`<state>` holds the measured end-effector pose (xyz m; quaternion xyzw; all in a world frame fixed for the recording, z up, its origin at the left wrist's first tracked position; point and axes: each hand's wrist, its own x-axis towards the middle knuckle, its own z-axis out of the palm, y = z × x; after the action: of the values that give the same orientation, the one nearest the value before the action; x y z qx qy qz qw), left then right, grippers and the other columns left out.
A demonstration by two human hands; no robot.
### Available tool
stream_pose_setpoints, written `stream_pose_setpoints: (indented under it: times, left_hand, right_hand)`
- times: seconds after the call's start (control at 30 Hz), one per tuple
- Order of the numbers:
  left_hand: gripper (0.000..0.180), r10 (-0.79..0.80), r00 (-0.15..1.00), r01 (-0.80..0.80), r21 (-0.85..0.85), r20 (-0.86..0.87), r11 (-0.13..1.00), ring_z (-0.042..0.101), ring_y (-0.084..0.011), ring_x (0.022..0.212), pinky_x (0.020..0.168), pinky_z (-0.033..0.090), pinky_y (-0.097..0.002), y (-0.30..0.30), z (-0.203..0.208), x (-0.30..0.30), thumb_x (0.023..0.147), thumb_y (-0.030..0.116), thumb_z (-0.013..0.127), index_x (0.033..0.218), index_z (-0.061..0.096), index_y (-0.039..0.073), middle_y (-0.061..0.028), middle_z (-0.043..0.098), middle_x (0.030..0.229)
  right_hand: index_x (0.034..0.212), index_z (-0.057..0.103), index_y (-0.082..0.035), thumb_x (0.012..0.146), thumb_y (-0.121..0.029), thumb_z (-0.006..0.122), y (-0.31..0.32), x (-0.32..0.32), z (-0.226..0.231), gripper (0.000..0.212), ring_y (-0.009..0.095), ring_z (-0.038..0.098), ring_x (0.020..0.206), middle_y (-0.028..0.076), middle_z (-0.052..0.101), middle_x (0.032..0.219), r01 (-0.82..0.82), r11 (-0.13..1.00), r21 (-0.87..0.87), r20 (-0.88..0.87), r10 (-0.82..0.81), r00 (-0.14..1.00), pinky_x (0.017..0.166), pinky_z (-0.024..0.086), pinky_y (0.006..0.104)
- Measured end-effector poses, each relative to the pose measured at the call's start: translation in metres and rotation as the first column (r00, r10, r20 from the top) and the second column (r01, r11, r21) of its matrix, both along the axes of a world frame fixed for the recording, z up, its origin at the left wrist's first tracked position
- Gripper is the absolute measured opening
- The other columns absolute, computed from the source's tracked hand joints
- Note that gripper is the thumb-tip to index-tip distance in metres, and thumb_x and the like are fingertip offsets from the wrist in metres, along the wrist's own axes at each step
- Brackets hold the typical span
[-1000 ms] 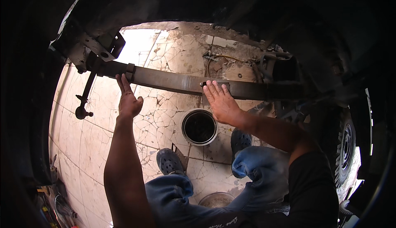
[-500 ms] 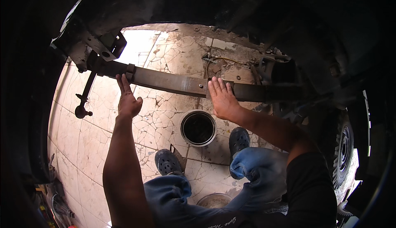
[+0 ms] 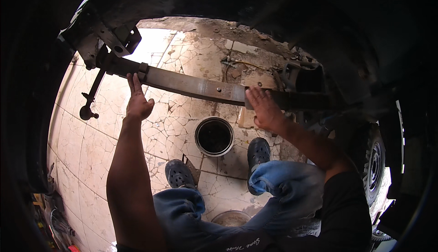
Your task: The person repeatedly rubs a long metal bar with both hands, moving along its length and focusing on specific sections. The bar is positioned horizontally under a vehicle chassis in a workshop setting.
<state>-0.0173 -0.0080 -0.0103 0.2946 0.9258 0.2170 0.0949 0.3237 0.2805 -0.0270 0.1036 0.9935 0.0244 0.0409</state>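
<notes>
A long, slightly curved steel leaf spring (image 3: 182,81) spans the view beneath a dark vehicle body. My left hand (image 3: 139,105) rests two stretched fingers against it, beside a spring clamp (image 3: 143,70); its other fingers are curled and hold nothing. Farther right, my right hand (image 3: 265,110) lies over the spring with its fingers extended, slightly blurred. Under those fingers a dark flat sheet (image 3: 248,98), perhaps sandpaper, presses on the metal, mostly hidden by the hand. Left of it the spring's surface looks brighter, with a small round pin head (image 3: 219,90).
A round open can (image 3: 214,136) stands on cracked floor tiles (image 3: 159,133) between my feet. A rod with a ball end (image 3: 86,112) hangs at the left. A tyre (image 3: 375,165) is at the right, and a round lid-like thing (image 3: 232,218) lies near me.
My right hand has slid to the right along the spring with the dark sheet, baring brighter metal. My left hand stays by the clamp. The whole view has shifted slightly.
</notes>
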Motion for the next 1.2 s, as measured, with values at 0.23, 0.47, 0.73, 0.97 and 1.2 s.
stream_pose_setpoints:
  times: [0.23,0.47,0.73,0.97,1.2]
  left_hand:
    - [0.116,-0.056,0.998,0.057,-0.046,0.037,0.997,0.036,-0.0367,0.143,0.107,0.046,-0.0402,-0.006,0.003,-0.009,0.083,0.014,0.07,0.154,-0.022,0.011,-0.0128,-0.029,0.161]
    - [0.111,-0.094,0.993,0.1,-0.093,0.067,0.991,0.019,-0.0342,0.15,0.12,0.027,-0.0383,-0.009,0.046,-0.013,0.087,0.019,0.069,0.155,-0.017,0.007,-0.0248,0.0,0.162]
    - [0.106,-0.164,0.978,0.199,-0.345,0.127,0.917,0.05,-0.0406,0.132,0.11,0.04,-0.0419,-0.009,0.091,0.03,0.09,0.039,0.066,0.157,-0.01,0.008,-0.0305,0.046,0.144]
    - [0.098,-0.12,0.921,0.272,-0.39,0.371,0.88,0.035,-0.0347,0.144,0.118,0.031,-0.0398,0.002,0.07,0.086,0.089,0.036,0.067,0.157,0.005,0.001,-0.0267,0.033,0.155]
    - [0.099,-0.113,0.973,0.169,-0.287,0.201,0.943,0.022,-0.0342,0.149,0.118,0.03,-0.0377,0.027,0.036,0.071,0.086,0.027,0.069,0.156,0.004,-0.001,-0.0232,0.0,0.164]
  right_hand:
    - [0.155,0.018,0.0,0.083,-0.02,0.061,-0.015,0.008,-0.001,0.086,0.04,0.018,0.149,0.024,0.017,0.161,-0.008,1.0,0.02,0.038,0.007,0.999,0.119,0.019,0.0544]
    - [0.155,0.018,0.0,0.087,-0.015,0.058,-0.007,-0.003,0.004,0.08,0.038,0.017,0.15,0.024,0.015,0.162,0.165,0.986,0.036,0.101,-0.168,0.981,0.12,0.019,0.0535]
    - [0.156,0.014,0.001,0.088,-0.015,0.057,0.0,0.0,0.015,0.082,0.039,0.018,0.15,0.024,0.012,0.162,0.149,0.981,0.123,0.191,-0.17,0.967,0.12,0.02,0.0521]
    - [0.155,0.014,0.002,0.09,-0.018,0.057,0.011,-0.008,0.007,0.081,0.039,0.016,0.15,0.022,0.014,0.162,0.081,0.995,0.055,0.151,-0.089,0.984,0.12,0.018,0.0522]
    - [0.157,0.012,-0.002,0.091,-0.024,0.058,-0.004,-0.008,-0.004,0.083,0.037,0.018,0.15,0.021,0.012,0.163,-0.046,0.998,0.041,0.1,0.042,0.994,0.121,0.018,0.0504]
